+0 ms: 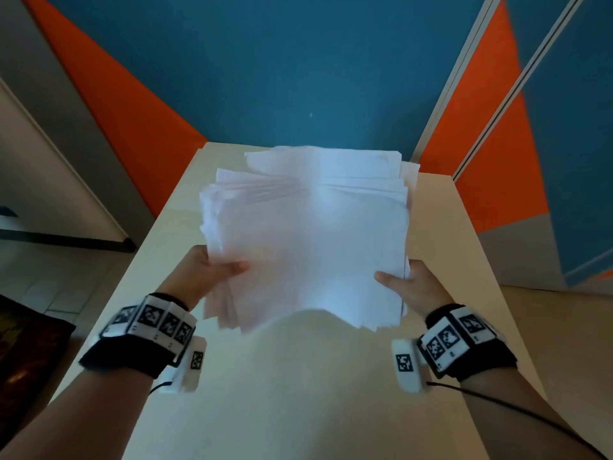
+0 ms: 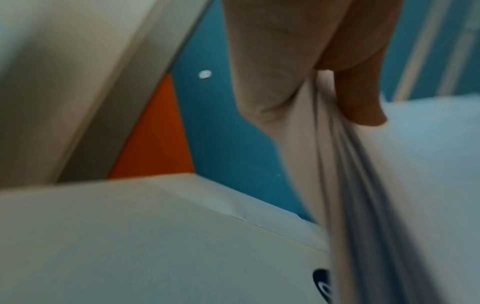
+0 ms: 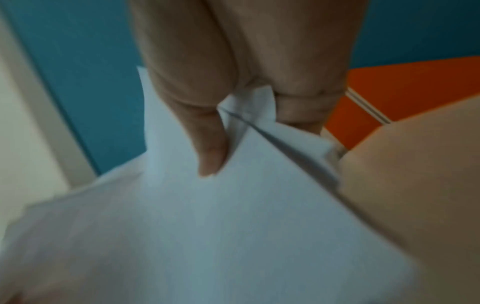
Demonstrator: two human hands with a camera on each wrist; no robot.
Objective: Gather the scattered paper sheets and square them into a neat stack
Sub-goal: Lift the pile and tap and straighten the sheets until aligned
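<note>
A thick bundle of white paper sheets [image 1: 308,234] is held up above the pale table [image 1: 282,393], its edges fanned and uneven at the top and left. My left hand [image 1: 212,272] grips the bundle's left edge, thumb on the front sheet. My right hand [image 1: 403,285] grips the right edge the same way. In the left wrist view the thumb [image 2: 361,98] presses on the sheets [image 2: 389,185]. The right wrist view shows my thumb [image 3: 207,144] on the top sheet [image 3: 207,226] and the other fingers behind the pile.
The table [image 2: 130,236] is narrow and ends near a blue and orange wall [image 1: 265,78]. A metal-framed partition [image 1: 481,94] stands at the right. Floor lies to the left and right of the table.
</note>
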